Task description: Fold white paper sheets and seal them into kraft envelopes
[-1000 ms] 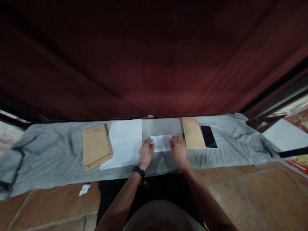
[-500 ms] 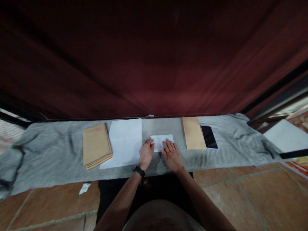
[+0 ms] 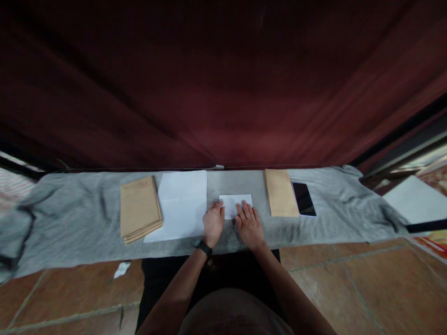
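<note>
A small folded white paper [image 3: 234, 202] lies on the grey cloth [image 3: 84, 218] in front of me. My left hand [image 3: 213, 223], with a black watch on its wrist, rests flat at the paper's left edge, fingers together. My right hand [image 3: 248, 225] lies flat on the paper's near right part, fingers stretched out. Neither hand grips anything.
A larger white sheet [image 3: 181, 204] and a stack of brown envelopes [image 3: 139, 209] lie to the left. A single brown envelope [image 3: 280, 199] and a black phone [image 3: 303, 198] lie to the right. A dark red curtain [image 3: 223, 83] hangs behind. A paper scrap [image 3: 122, 269] sits on the tiled floor.
My right hand has slid left from the paper's right edge onto the paper. My left hand has stayed at the paper's left edge.
</note>
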`<state>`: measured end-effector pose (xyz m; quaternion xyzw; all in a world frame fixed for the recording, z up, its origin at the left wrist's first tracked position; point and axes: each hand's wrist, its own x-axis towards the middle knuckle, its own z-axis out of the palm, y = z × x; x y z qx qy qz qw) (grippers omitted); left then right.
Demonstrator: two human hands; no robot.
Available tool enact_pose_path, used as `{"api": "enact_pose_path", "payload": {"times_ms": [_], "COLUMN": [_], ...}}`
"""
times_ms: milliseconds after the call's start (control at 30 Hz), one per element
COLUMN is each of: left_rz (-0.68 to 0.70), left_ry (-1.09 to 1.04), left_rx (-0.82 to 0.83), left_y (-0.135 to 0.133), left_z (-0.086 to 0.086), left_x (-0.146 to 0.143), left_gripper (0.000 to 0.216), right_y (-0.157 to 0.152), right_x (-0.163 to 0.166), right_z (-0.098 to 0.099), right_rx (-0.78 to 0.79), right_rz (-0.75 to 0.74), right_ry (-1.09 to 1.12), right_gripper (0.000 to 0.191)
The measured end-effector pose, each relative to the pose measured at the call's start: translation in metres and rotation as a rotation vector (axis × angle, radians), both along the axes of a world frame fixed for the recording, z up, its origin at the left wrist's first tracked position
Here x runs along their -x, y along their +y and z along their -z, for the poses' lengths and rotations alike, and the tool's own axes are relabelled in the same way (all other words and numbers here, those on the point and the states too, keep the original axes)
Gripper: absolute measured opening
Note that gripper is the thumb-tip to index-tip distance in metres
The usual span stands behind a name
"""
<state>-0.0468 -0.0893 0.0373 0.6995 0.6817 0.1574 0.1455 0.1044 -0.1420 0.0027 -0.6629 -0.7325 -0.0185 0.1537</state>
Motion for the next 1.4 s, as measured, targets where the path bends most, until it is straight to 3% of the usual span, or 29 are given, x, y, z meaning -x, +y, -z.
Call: {"api": "enact_pose_path", "payload": {"times_ms": [133,233,400,533,700,1200,1267,1400], "left_rz": [0.051,0.192,0.382,0.372,0.289,0.229,0.235,0.254], "left_ry": [0.029,-0.013,-0.048,0.055,0.152,0.187,0.186,0.22], "left_rx": [-0.104,-0.217,-0.2,-0.137,-0.12,-0.163,-0.158,-0.123], "left_y": [-0.001,-0.002,-0.009,-0.009,-0.004,-0.006,-0.006,-0.006], "left_z": [0.002,0.009,0.025,0.029,0.029,0.031,0.031,0.031], "left_x": [-0.001,-0.011,-0.038,-0.043,-0.028,-0.025,-0.024,-0.023], "left_gripper": [0.031,0.034,0.045,0.055,0.06,0.067,0.066,0.059], "right_y": [0.001,0.001,-0.001,-0.001,0.002,0.028,0.028,0.027], "right_x": [0.002,0.002,-0.001,-0.002,-0.002,-0.036,-0.028,-0.002], "right_z": [0.0,0.0,0.0,0.001,0.004,0.006,0.004,0.002], "right_rx": [0.012,0.024,0.055,0.058,0.036,-0.065,-0.082,-0.04], "right_rz": [0.013,0.019,-0.021,-0.026,0.009,0.138,0.114,-0.09], "right_ry": [0.009,0.003,-0.042,-0.041,0.034,0.063,0.088,0.133], "right_gripper": [0.049,0.049,0.054,0.057,0.051,0.052,0.053,0.052]}}
